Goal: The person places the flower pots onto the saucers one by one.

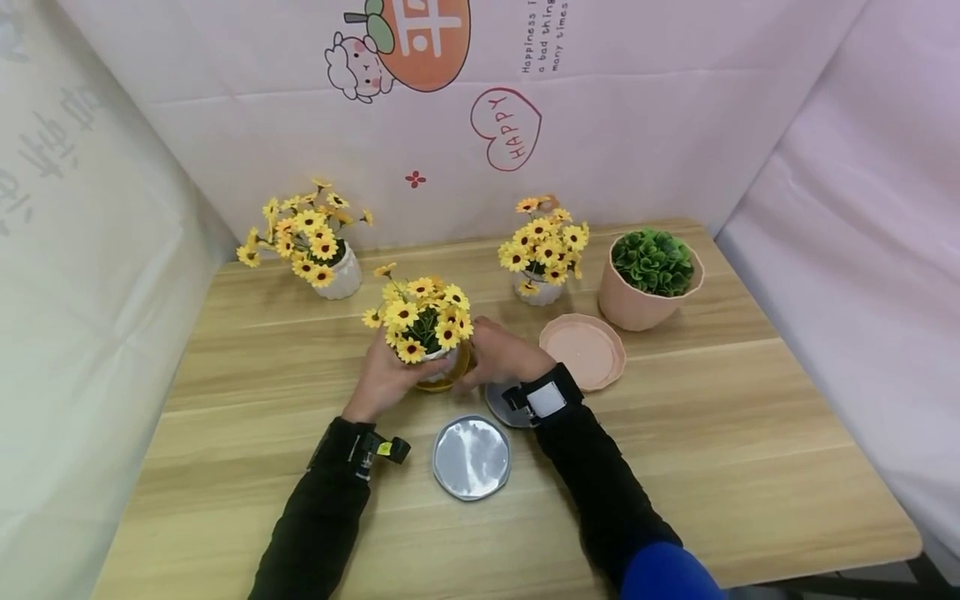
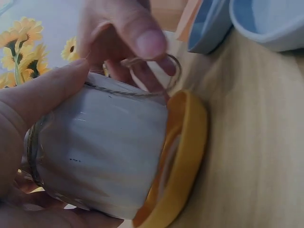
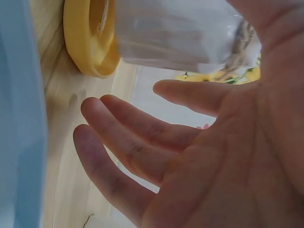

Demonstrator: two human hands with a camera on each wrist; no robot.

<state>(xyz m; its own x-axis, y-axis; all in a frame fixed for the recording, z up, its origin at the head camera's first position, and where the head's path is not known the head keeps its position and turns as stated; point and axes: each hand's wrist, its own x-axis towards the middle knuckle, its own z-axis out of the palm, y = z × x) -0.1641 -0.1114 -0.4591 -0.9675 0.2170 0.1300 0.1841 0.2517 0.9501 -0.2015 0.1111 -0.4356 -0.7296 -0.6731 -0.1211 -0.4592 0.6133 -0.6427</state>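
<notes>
My left hand [image 1: 381, 373] grips a small white flowerpot [image 2: 104, 142] of yellow daisy-like flowers [image 1: 423, 315], its thumb along the pot's near side. Twine [image 2: 126, 91] circles the pot near its top, with a loose loop standing out on the right hand's side. Under the pot lies a round yellow saucer [image 2: 194, 152]; the pot is tilted and its base overlaps the saucer's rim. To the right of the pot, my right hand [image 1: 504, 354] has its fingers [image 3: 137, 154] spread and extended, palm toward the pot, with nothing held.
A grey saucer [image 1: 471, 458] sits in front, another grey saucer [image 1: 501, 407] partly under the right wrist. Right of them are a pink saucer [image 1: 582, 350] and a pink pot [image 1: 637, 308] of green leaves. Potted yellow flowers stand back left [image 1: 341, 275] and back centre [image 1: 538, 290].
</notes>
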